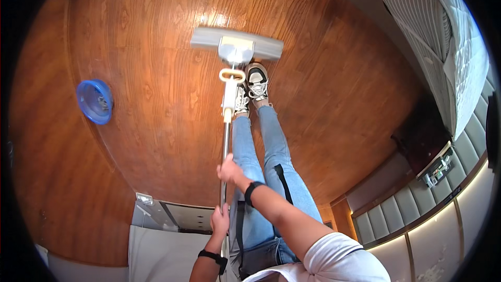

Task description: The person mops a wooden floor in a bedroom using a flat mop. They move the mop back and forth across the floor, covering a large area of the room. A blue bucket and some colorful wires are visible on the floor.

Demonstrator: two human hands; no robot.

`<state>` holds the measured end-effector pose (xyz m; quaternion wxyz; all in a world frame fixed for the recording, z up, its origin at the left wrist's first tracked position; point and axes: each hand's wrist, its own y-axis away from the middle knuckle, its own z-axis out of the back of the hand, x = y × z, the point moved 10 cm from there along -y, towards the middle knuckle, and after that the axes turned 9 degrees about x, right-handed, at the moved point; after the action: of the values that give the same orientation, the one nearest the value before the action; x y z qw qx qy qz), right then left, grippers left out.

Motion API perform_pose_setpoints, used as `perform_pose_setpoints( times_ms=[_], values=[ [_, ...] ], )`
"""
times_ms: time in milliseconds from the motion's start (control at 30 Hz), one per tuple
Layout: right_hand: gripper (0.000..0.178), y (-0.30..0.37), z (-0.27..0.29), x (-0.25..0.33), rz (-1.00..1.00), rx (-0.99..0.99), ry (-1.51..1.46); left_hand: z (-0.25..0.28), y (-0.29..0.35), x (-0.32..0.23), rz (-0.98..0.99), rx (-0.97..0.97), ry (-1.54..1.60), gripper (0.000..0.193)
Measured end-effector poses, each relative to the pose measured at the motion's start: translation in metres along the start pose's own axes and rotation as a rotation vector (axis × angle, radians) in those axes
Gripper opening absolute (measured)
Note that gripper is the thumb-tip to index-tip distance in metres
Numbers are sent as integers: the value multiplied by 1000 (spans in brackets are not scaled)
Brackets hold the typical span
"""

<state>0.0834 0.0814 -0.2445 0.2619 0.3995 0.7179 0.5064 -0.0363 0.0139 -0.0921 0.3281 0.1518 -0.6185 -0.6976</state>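
Observation:
A sponge mop [226, 141] with a long metal pole stretches away from my body over the floor. Both hands are closed around its pole. Lower on the picture, nearer my body, is my left hand [219, 222]; farther along the pole my right hand [229, 169] grips it. The mop's wide grey head [266, 46] rests on the wooden floor just beyond my shoes [257, 82], slightly blurred. A yellowish loop lever [231, 75] sits on the white section of the mop above the head, and neither hand touches it.
On the left, a blue plastic basin [95, 102] with small light bits inside stands on the brown wooden floor [156, 94]. A bed with striped bedding [443, 36] is at the right, beside a padded headboard [404, 209] and a dark bedside cabinet [420, 138]. White furniture [162, 250] stands at lower left.

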Motion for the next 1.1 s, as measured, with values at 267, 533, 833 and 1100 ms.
perform_pose_setpoints(
  times_ms=[267, 533, 833, 1100],
  values=[
    [49, -5, 127, 64, 189, -305, 33, 27, -64, -105, -174, -125, 163, 49],
    [55, -8, 231, 137, 325, -435, 109, 61, -103, -198, -350, -139, 284, 47],
    [48, -4, 11, 33, 109, 8, 48, 25, -4, -32, -129, -137, 192, 44],
    [49, 0, 130, 125, 301, -332, 175, 78, -57, -118, -313, -304, 102, 43]
  ],
)
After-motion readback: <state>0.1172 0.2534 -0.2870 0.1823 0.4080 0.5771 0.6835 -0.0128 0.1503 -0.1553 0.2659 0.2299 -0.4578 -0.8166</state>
